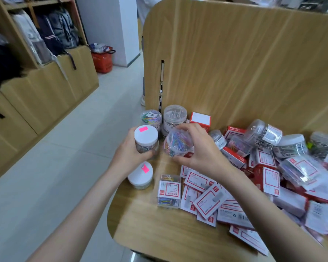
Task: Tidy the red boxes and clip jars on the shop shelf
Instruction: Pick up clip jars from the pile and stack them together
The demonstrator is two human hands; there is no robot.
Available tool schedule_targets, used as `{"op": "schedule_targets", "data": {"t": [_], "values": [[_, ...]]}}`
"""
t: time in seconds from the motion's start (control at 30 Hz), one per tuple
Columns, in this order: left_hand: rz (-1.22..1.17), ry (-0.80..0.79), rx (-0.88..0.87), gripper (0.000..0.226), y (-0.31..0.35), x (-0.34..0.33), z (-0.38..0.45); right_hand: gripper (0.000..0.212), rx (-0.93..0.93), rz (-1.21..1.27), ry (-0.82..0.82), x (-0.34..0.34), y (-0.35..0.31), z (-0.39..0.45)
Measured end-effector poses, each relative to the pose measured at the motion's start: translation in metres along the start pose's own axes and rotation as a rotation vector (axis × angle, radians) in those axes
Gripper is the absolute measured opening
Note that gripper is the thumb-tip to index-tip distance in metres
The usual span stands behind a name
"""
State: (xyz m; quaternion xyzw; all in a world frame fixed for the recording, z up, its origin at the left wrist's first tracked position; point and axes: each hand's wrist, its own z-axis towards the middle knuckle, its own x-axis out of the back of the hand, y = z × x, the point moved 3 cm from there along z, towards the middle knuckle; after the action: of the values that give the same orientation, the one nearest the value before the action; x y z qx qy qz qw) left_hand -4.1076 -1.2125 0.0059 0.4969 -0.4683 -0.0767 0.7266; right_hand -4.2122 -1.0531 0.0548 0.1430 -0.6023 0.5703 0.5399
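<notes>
Wood-grain shelf [159, 229] with a tall back panel fills the right of the view, and the tiled shop aisle runs off to the left. Take the silver-clip jar [175, 118] standing upright against the back panel as the landmark. Just left of it stands a jar of coloured clips [151, 118], also upright. In front of the landmark, toward the person, both hands are busy. The left hand [130, 152] grips a white-lidded jar [146, 138] upright, its long axis vertical, fingers curled round the lower wall. The right hand [195, 148] grips a clear jar of coloured clips [177, 141] that is tilted, top leaning away toward the landmark. The two held jars sit just beside each other, nearly touching.

Right of the landmark a loose heap of red boxes [206, 186] and toppled jars [261, 132] spreads across the shelf. A second white-lidded jar [140, 175] stands at the shelf's front-left edge, below the left hand.

The free spot seems to lie directly in front of the landmark, so the right hand is nearer; its jar probably needs righting to vertical before it goes down.
</notes>
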Motion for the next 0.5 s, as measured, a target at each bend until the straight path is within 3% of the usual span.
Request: {"op": "schedule_targets", "data": {"t": [0.23,0.5], "values": [[-0.009,0.032,0.03,0.058,-0.008,0.009,-0.025,0.066,0.081,-0.12,-0.036,-0.011,-0.01,0.004],[-0.056,0.017,-0.002,0.058,-0.011,0.01,-0.042,0.044,0.199,-0.28,0.072,-0.021,-0.023,0.021]]}}
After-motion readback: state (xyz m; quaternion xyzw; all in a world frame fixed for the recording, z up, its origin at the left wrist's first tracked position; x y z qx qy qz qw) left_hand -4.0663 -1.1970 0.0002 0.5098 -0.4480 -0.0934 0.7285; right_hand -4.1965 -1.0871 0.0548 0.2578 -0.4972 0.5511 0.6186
